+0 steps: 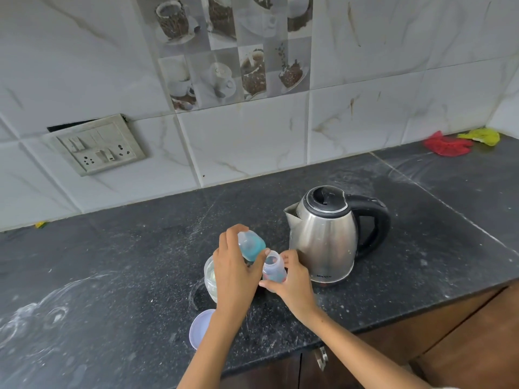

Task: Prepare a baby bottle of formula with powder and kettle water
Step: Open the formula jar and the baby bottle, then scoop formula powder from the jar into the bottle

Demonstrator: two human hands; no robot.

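Now the left hand (234, 272) grips the cap (250, 245) (teal inside), the right hand (292, 282) steadies the open bottle (273, 269); powder seemingly next.

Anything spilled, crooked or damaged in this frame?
Yes. White powdery smears streak the dark counter, heaviest at its left. The switch plate on the wall sits crooked, with a dark gap behind its top edge. The kettle stands upright.

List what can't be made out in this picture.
- Head view: contents of the clear container, hidden by the left hand.
- Bottle: its fill level, covered by the right hand.
- Kettle: water inside, lid shut.
- Blue cap: blurred detail.
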